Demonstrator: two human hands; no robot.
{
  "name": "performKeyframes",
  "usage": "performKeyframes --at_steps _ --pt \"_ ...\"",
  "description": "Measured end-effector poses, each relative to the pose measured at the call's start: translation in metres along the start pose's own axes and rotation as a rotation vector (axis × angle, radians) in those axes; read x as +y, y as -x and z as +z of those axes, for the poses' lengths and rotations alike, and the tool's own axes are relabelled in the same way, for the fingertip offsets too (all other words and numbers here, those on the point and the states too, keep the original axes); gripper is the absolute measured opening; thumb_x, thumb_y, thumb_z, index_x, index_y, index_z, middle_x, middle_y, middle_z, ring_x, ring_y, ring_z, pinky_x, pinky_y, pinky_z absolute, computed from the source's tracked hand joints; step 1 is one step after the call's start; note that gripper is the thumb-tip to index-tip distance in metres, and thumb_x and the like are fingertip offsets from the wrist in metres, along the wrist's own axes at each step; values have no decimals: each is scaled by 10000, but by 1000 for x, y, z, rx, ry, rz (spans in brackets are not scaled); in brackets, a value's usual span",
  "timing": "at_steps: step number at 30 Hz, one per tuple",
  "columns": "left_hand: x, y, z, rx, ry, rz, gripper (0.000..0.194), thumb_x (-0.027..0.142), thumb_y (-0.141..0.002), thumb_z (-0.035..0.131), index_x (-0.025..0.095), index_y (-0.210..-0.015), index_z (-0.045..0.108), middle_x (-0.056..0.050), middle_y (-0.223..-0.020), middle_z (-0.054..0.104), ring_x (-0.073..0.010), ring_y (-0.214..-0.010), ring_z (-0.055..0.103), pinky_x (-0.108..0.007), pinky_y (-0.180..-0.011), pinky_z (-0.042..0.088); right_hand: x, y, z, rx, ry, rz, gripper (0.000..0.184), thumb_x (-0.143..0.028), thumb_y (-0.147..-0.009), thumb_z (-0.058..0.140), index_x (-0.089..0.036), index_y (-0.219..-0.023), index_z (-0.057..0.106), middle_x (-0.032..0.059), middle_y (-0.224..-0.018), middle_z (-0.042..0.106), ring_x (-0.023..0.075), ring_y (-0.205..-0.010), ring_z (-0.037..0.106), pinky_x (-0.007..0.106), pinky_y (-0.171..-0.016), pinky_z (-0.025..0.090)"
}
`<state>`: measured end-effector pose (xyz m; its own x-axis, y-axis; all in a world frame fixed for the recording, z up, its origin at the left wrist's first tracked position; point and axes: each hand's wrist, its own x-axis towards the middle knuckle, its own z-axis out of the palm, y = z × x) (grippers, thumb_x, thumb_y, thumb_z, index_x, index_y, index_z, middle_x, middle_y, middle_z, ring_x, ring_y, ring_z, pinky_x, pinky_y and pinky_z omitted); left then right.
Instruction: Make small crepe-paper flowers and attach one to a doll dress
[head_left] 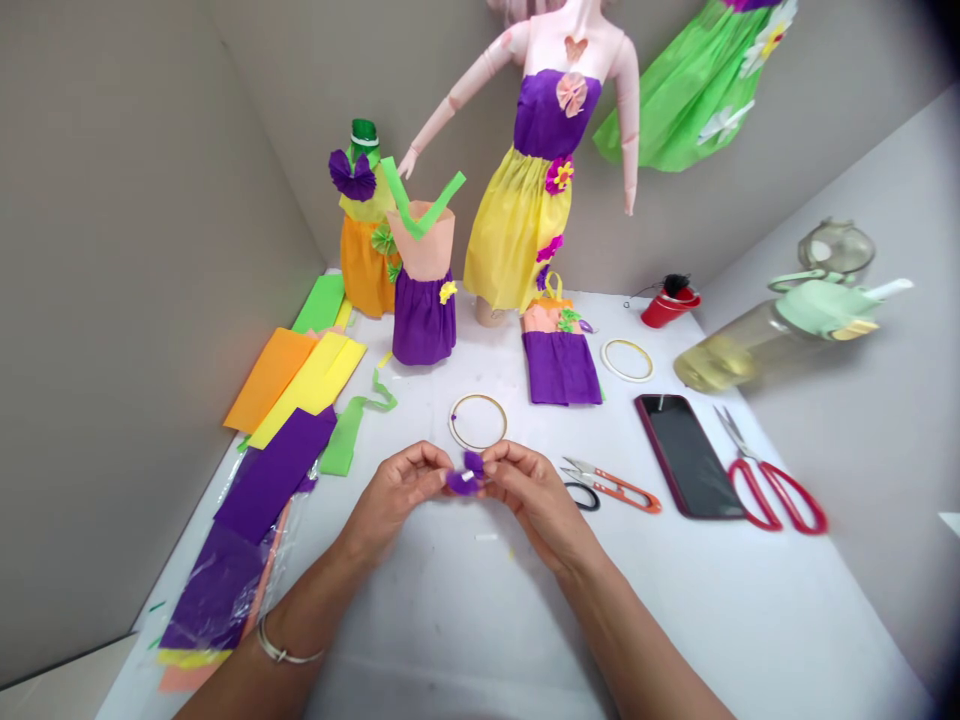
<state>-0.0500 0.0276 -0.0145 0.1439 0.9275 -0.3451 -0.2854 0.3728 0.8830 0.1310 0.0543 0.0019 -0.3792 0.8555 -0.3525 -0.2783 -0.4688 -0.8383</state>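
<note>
My left hand [391, 497] and my right hand [529, 497] meet above the white table, pinching a small piece of purple crepe paper [465, 477] between their fingertips. A bit of white shows on the purple piece, perhaps tape or wire. Just beyond my fingers lies a thin gold-coloured ring [478, 421]. Orange-handled thread snips [611, 485] lie to the right of my right hand. Stacked purple crepe sheets in a plastic wrap [225, 585] lie left of my left forearm.
Paper-dressed mannequins [525, 190] and a dressed bottle [365, 225] stand at the back. Also there are a phone [686, 456], red scissors [772, 490], a second ring [627, 360], a red cup [670, 305], a glass bottle [780, 335], and coloured paper sheets [292, 385].
</note>
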Motion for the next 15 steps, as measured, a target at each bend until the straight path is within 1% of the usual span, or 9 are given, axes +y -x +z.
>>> performKeyframes --at_steps 2,5,10,12,15 --pt "-1 0 0 3 11 2 161 291 -797 715 171 -855 624 4 -820 639 -144 -786 612 -262 -797 471 0 0 0 17 17 -16 104 -252 -754 717 -170 -749 653 -4 -736 619 125 -665 552 269 -702 460" --pt "-2 0 -1 6 9 18 142 297 -825 683 181 -876 620 3 -850 627 -156 -825 605 -280 -836 462 -1 1 1 38 105 -75 105 -263 -768 702 -174 -767 647 -5 -750 616 124 -668 547 269 -708 452" --pt "-1 3 -2 53 -97 75 139 332 -890 607 193 -889 618 7 -862 587 -141 -841 539 -245 -821 410 -4 4 4 42 301 -165 74 -239 -796 663 -183 -771 621 -11 -754 593 129 -700 528 260 -694 417" --pt "0 4 -2 51 -126 101 139 335 -895 601 198 -903 619 0 -906 592 -148 -879 531 -242 -828 395 -4 5 4 31 345 -175 69 -235 -809 648 -185 -778 611 -15 -748 581 125 -692 516 257 -680 405" --pt "2 5 -2 73 -137 162 132 329 -906 583 202 -906 618 -15 -986 594 -173 -989 531 -256 -899 377 -2 5 5 12 366 -164 74 -237 -815 641 -184 -783 600 -16 -743 569 125 -690 508 261 -681 402"
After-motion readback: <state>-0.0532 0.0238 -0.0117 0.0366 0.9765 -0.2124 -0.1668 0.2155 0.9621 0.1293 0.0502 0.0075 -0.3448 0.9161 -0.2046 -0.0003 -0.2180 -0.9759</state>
